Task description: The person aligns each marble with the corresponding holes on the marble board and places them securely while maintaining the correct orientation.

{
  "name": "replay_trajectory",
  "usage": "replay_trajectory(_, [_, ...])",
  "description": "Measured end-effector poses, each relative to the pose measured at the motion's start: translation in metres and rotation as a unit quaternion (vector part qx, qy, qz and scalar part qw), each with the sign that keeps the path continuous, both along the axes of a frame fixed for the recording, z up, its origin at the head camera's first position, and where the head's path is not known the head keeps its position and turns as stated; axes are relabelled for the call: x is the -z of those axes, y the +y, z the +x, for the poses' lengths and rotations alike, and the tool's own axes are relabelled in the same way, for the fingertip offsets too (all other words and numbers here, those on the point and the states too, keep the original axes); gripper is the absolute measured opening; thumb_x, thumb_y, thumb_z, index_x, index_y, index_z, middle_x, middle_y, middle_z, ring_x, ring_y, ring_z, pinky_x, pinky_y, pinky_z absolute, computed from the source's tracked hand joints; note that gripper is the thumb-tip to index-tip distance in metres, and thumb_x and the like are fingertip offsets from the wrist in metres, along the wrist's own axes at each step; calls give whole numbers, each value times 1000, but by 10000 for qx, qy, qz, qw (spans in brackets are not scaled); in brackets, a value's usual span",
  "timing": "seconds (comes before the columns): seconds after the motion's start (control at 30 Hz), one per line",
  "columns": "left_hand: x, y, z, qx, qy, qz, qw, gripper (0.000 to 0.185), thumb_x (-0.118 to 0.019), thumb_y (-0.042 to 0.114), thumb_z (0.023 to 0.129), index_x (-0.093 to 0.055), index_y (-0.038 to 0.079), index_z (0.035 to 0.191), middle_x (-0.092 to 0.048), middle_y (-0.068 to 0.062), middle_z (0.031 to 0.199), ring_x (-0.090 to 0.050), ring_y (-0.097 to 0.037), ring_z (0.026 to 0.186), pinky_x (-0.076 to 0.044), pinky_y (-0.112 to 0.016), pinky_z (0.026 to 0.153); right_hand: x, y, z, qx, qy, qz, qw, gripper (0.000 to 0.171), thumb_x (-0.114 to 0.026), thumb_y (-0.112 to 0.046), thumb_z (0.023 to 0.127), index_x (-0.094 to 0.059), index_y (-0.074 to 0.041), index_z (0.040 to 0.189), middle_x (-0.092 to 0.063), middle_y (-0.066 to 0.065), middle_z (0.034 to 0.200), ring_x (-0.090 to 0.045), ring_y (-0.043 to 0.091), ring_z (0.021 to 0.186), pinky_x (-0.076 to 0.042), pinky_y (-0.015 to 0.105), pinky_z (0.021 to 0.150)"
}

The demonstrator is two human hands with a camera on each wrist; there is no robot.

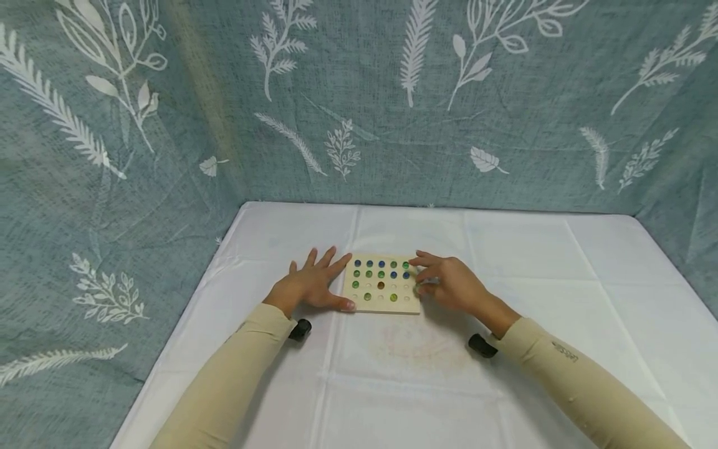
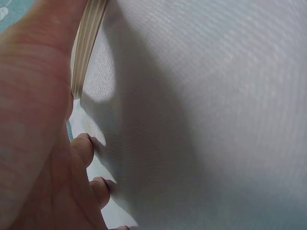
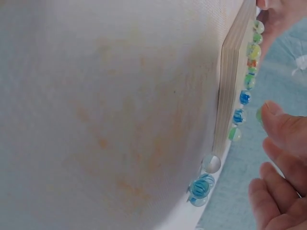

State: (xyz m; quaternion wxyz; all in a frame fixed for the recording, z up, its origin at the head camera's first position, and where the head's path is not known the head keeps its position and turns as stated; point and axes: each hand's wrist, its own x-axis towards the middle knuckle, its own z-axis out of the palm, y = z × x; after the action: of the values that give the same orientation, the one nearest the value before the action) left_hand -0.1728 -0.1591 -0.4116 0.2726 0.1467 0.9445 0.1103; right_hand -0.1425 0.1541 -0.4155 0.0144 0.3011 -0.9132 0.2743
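Note:
A pale wooden board (image 1: 387, 305) with rows of round hollows lies flat on the table. Blue and green glass marbles fill the back rows, while a brown marble (image 1: 381, 285) and a few green and yellowish ones sit nearer the front. Spread wide, my left hand (image 1: 305, 285) touches the board's left side, thumb at the front corner and index finger at the back. At the right edge, my right hand (image 1: 449, 284) pinches a green marble (image 3: 259, 115) between thumb and fingers, above the board. The fingers mostly cover this marble.
Several loose marbles (image 3: 199, 188), clear and blue-streaked, lie on the cloth beside the board's right end; my right hand hides them in the head view. A white cloth (image 1: 392, 386) with creases and a faint orange stain covers the table. Green leaf-patterned curtains (image 1: 370, 156) stand behind and at the sides.

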Motion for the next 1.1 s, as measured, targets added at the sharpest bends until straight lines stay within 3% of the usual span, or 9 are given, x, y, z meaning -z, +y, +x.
replay_trajectory(0.27, [2, 2, -1, 29, -16, 12, 10000, 116, -74, 71, 84, -7, 31, 170, 7, -10, 178, 12, -46, 162, 0, -78, 123, 3, 2, 2, 242, -102, -200, 9995, 19, -82, -3, 86, -82, 0, 105, -69, 17, 139, -60, 35, 138, -55, 51, 104])
replay_trajectory(1.1, [0, 0, 1, 20, -40, 39, 10000, 114, -74, 69, 85, -7, 31, 170, 8, -9, 178, 13, -45, 162, 1, -77, 123, 7, -11, -1, 134, -93, -342, 9993, 11, -80, -4, 88, -84, -4, 99, -70, 16, 137, -58, 34, 140, -56, 50, 104])
